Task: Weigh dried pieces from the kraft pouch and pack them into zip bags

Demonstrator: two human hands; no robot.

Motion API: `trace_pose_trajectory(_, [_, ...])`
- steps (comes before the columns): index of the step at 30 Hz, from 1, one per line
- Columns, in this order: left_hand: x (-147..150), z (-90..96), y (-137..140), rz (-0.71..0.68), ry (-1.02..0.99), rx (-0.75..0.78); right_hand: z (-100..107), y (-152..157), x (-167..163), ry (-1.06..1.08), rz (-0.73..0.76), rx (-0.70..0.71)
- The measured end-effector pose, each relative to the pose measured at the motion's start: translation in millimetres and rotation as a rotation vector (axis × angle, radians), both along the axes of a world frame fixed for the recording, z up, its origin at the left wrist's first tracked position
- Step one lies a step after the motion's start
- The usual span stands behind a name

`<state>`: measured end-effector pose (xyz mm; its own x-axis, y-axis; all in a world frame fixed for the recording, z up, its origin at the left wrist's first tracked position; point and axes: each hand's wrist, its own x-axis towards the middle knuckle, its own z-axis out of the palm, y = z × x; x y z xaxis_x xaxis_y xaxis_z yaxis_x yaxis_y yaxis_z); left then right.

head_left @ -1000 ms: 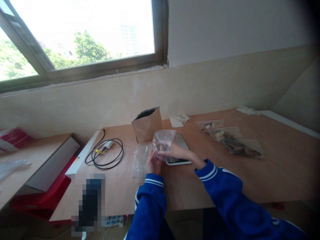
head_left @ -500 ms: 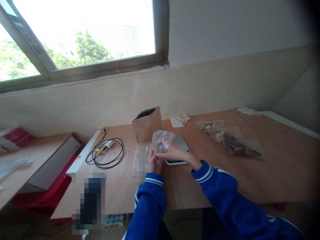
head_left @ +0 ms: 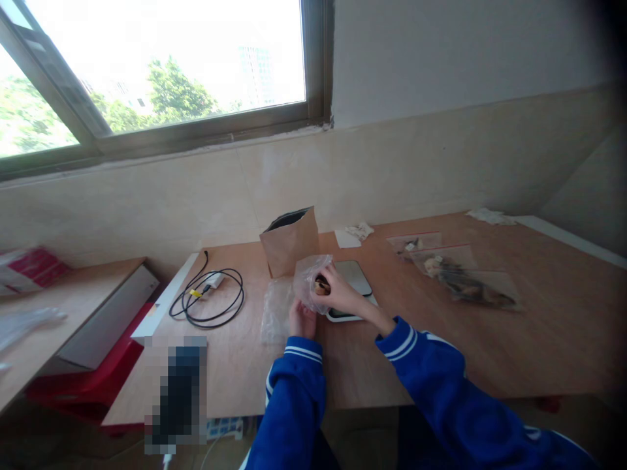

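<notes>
Over the table in front of me, my left hand grips a clear plastic bag from below, its fingers closed on the film. My right hand is at the bag's right side, fingers curled around a brown and tan dried piece at the bag's opening. What exactly the piece is, I cannot make out. Beneath and behind the right hand lies a white kitchen scale, partly covered by it. Another clear plastic bag lies flat just left of my left hand.
An open brown paper bag stands behind my hands. Zip bags of dried pieces lie at the right. A coiled black cable and a blurred-out dark object are at the left. Crumpled white paper lies near the wall.
The right hand has turned and shifted slightly at the bag, and the brown dried piece now shows between its fingers. The bag has tilted; the left hand stays beneath it.
</notes>
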<state>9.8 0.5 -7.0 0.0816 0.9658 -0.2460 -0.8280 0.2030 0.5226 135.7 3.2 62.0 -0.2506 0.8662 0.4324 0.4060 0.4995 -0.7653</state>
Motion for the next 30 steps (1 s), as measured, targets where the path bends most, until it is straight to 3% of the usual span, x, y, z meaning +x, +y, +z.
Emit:
trace_pose_trajectory(4, [-1.4,1.8,2.3,0.107,-0.092,-0.007,15.1,-4.3,2.9,0.111,0.038,0.054])
trace_pose_trajectory(8, [-1.2,4.7,1.4,0.136,-0.139,-0.03,45.3,0.7,0.4,0.219,0.006,0.19])
trace_pose_trajectory(13, [-1.3,5.1,0.1,0.137,-0.162,-0.024,95.0,53.2,-13.5,0.301,-0.142,0.454])
trace_pose_trajectory(16, [-1.6,5.0,0.3,0.13,-0.166,-0.026,111.9,95.9,-24.7,0.228,-0.171,0.555])
trace_pose_trajectory(21, [-1.3,4.6,0.4,0.13,-0.161,-0.018,98.8,134.1,-37.5,0.069,-0.142,0.53])
trace_pose_trajectory(25, [-1.2,2.2,0.3,0.101,-0.157,-0.011,82.2,132.2,-39.3,0.058,-0.166,0.548])
trace_pose_trajectory(30, [-0.7,0.5,0.3,0.105,-0.153,-0.012,80.0,123.3,-35.8,0.047,-0.099,0.582])
